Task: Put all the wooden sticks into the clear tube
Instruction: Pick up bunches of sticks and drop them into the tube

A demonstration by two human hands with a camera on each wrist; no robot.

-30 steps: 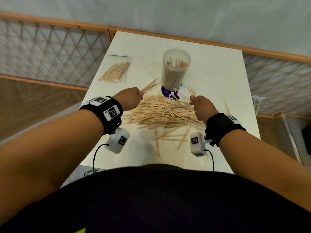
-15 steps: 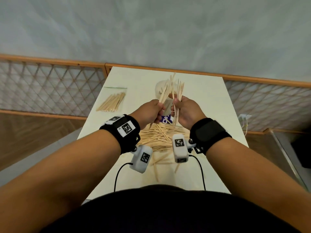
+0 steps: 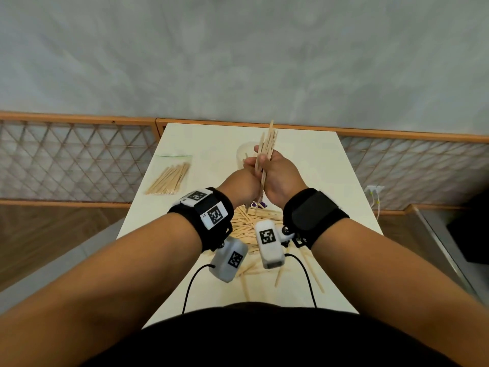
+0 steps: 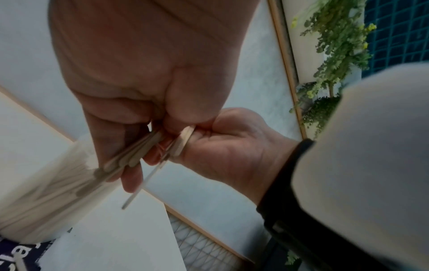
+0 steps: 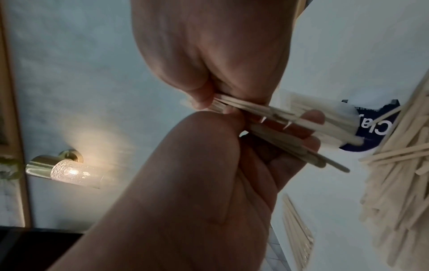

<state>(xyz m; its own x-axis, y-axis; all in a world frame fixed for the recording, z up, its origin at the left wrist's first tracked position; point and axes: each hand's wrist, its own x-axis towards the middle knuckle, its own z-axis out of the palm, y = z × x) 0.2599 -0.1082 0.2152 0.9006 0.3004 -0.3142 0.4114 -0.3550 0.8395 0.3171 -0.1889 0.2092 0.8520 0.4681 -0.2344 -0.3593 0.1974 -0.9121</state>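
Observation:
Both hands meet above the table and hold one upright bundle of wooden sticks (image 3: 268, 144). My left hand (image 3: 244, 181) grips its lower part and my right hand (image 3: 280, 173) wraps it from the right. The left wrist view shows my left hand (image 4: 139, 82) curled round the sticks (image 4: 139, 149), with the right hand (image 4: 232, 146) against it. The clear tube (image 3: 244, 154), holding several sticks, stands just behind the hands and is mostly hidden. It shows at lower left (image 4: 41, 192) and by its purple label (image 5: 371, 128). A loose stick pile (image 3: 254, 221) lies under the wrists.
A clear bag of sticks (image 3: 169, 178) lies at the table's left side. The white table (image 3: 330, 181) has a wooden-framed lattice fence (image 3: 79, 160) beside and behind it. Stray sticks (image 3: 315, 274) lie near the front edge. A lit wall lamp (image 5: 67, 168) is in the right wrist view.
Each hand lifted its own handful off the pile, then the hands came together. The two handfuls are now one bundle held upright in front of the tube.

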